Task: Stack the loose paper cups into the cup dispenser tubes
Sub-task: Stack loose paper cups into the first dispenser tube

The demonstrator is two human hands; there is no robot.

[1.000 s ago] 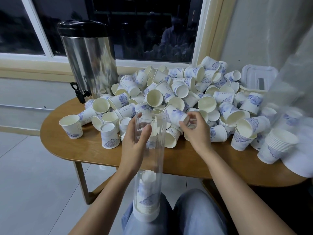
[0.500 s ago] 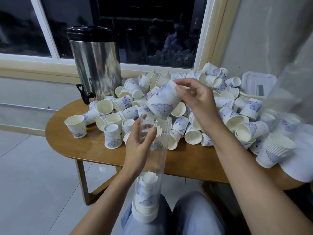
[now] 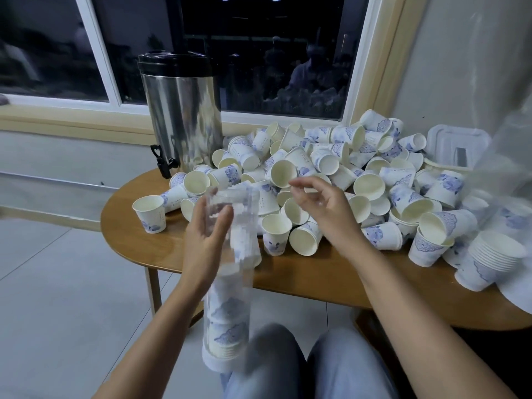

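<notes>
The clear plastic dispenser tube [image 3: 240, 272] stands nearly upright in front of the person's lap, its white base down by the knees in blue jeans [image 3: 290, 367]. That seems to be so gravity can seat each cup that goes in. The left hand [image 3: 204, 240] grips the tube just below its open mouth, thumb on the near side and fingers wrapped behind. This probably steadies the top and keeps the mouth level with the table edge.

A short nested column of white paper cups with blue print [image 3: 227, 332] sits at the bottom of the tube, leaving most of it unfilled. A blur higher up in the tube could be 1 more cup, but I cannot tell.

The right hand [image 3: 325, 208] hovers just beside the tube mouth with its fingers loosely curled and apart, and holds nothing. It hangs over the heap of loose paper cups [image 3: 371, 185] on the oval wooden table [image 3: 302, 276], so the next cup is within reach.

At the right edge, 1 nested stack of cups [image 3: 492, 260] lies outside the tube. A steel urn with a black lid [image 3: 184, 122] stands behind the heap.
</notes>
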